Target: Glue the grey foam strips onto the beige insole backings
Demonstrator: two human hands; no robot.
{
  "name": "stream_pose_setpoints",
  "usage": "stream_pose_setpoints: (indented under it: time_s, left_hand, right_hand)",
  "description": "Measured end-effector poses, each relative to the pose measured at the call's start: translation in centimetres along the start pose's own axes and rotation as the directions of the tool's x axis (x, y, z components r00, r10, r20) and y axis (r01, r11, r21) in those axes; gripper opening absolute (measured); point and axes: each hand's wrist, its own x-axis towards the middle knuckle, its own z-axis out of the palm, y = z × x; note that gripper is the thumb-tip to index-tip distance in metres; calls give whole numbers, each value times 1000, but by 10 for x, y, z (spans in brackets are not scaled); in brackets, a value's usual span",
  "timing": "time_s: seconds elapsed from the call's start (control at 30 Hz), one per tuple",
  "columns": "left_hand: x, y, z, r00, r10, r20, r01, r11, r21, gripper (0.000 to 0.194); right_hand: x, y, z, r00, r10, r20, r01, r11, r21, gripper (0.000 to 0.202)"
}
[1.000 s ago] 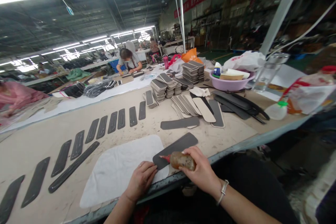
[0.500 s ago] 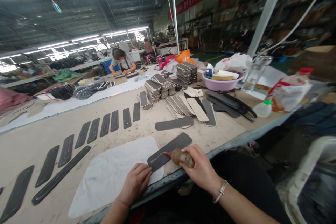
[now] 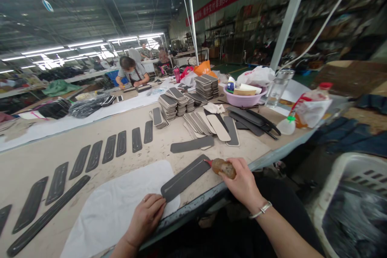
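Note:
A long dark grey strip (image 3: 185,178) lies at the table's front edge, its left end over a white cloth (image 3: 121,205). My left hand (image 3: 148,213) has its fingers pressed together on the strip's lower left end. My right hand (image 3: 243,181) is wrapped round a brownish glue bottle (image 3: 223,168), whose red tip meets the strip near its far right end. A thin wet line runs along the strip. Behind it lies another grey strip (image 3: 192,144), beside fanned beige pieces (image 3: 198,124).
Several glossy dark strips (image 3: 136,140) form a row on the left. Stacked pieces (image 3: 177,102), a purple basin (image 3: 244,98), a glass bottle (image 3: 279,88) and a red-capped bottle (image 3: 311,107) stand behind. A white basket (image 3: 326,197) is at right; a person (image 3: 133,73) works farther back.
My right hand has moved the bottle's tip along the strip to its far right end, and the wet line is longer. The whole view has shifted slightly.

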Motion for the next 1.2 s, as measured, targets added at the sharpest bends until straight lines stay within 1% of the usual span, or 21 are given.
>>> stream_pose_setpoints:
  time_s: [0.07, 0.13, 0.3, 0.37, 0.47, 0.57, 0.63, 0.7, 0.83, 0.93, 0.97, 1.03, 1.2]
  left_hand:
    - [0, 1, -1, 1000, -8, -2, 7, 1000, -11, 17]
    - [1, 2, -1, 1000, -10, -7, 9, 1000, -26, 17]
    - [3, 3, -1, 1000, -15, 14, 16, 999, -43, 18]
    - [3, 3, -1, 1000, -10, 19, 11, 999, -42, 17]
    - [3, 3, -1, 1000, -1, 19, 2, 999, -48, 17]
    - [4, 3, -2, 1000, -3, 20, 4, 999, -46, 17]
    - [4, 4, -2, 1000, -9, 16, 9, 999, -44, 17]
    - [5, 4, -2, 1000, -13, 13, 13, 999, -48, 17]
    - [4, 4, -1, 1000, -21, 15, 22, 998, -52, 17]
    - [2, 3, 0, 1000, -24, 12, 25, 998, -50, 17]
    - [1, 2, 1, 1000, -26, 14, 27, 998, -49, 17]
    - [0, 2, 1, 999, -35, 21, 36, 998, -48, 17]
    - [1, 5, 0, 999, -37, 2, 37, 999, -38, 16]
  right_hand:
    - [-3, -8, 0, 1000, -13, 17, 13, 999, 46, 34]
    - [-8, -20, 2, 998, -31, 63, 23, 992, 123, 35]
    - [-24, -54, 16, 965, -94, 244, 16, 953, 303, 37]
    - [-30, -65, 23, 948, -115, 296, 7, 940, 342, 38]
    - [-33, -73, 30, 933, -133, 333, 5, 934, 357, 40]
    - [-30, -71, 28, 938, -115, 326, 2, 945, 327, 38]
    - [-25, -61, 22, 951, -86, 298, -1, 960, 280, 36]
    - [-18, -45, 14, 969, -52, 243, -1, 977, 211, 35]
    - [-4, -8, -3, 996, 12, 90, -17, 999, 45, 32]
    - [1, 7, -10, 1000, 21, 8, -21, 999, -30, 33]
    - [1, 8, -10, 1000, 12, -1, -12, 1000, -26, 33]
    - [-2, 1, -8, 1000, -9, 21, 9, 1000, 25, 33]
    - [-14, -38, 10, 987, -51, 155, 9, 965, 262, 36]
